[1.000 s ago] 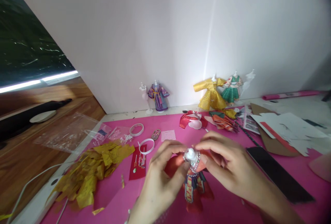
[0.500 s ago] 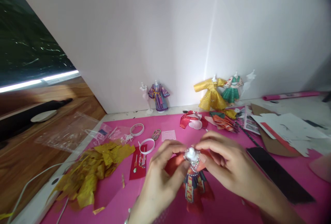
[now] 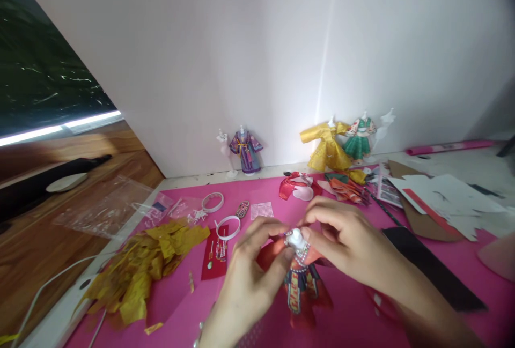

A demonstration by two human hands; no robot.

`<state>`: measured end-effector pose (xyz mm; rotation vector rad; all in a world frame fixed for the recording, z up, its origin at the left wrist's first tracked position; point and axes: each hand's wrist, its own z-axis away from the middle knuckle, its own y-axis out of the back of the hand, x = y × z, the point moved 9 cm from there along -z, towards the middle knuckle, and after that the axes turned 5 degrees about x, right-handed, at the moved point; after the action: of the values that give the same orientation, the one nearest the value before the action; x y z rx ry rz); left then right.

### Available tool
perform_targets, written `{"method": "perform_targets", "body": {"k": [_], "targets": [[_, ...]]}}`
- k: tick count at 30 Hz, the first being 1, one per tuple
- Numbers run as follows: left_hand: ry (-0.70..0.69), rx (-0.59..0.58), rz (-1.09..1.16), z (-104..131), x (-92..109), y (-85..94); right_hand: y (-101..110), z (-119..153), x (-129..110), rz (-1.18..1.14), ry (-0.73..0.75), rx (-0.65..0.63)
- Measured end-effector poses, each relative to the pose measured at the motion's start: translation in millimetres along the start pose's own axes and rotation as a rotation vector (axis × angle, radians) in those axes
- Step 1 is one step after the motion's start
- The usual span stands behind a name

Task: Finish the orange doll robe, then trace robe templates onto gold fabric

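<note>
A small white mannequin (image 3: pixel 296 238) stands upright between my hands, dressed in a red doll dress (image 3: pixel 309 310) with a dark patterned skirt panel. Silvery bead trim (image 3: pixel 300 258) runs around its neckline and waist. My left hand (image 3: pixel 257 267) grips the bodice and sleeve from the left, thumb on the chest below the neck. From the right, my right hand (image 3: pixel 346 246) pinches the collar beside the neck, thumb and fingers curled in. Both sets of fingers partly hide the dress's shoulders.
Crumpled mustard fabric (image 3: pixel 148 267), a red card (image 3: pixel 215 254), white tape rolls (image 3: pixel 228 228) and a bead sheet (image 3: pixel 262 210) lie left on the pink mat. Dressed mannequins in purple (image 3: pixel 246 149) and yellow (image 3: pixel 328 147) stand by the wall. A black strip (image 3: pixel 434 267) and paper cutouts (image 3: pixel 454 198) lie right.
My right thumb has moved up and left, from the chest trim to the collar by the neck. My left hand keeps its hold, and the view has shifted slightly.
</note>
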<state>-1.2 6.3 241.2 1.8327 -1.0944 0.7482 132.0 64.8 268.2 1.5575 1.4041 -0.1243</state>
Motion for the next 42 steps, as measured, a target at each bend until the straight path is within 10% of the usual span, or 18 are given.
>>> {"method": "perform_targets", "body": {"k": [42], "targets": [[0.073,-0.156,0.134,-19.0,3.3,-12.0,0.3,-12.0,-3.1,-0.006,0.051,-0.052]]}}
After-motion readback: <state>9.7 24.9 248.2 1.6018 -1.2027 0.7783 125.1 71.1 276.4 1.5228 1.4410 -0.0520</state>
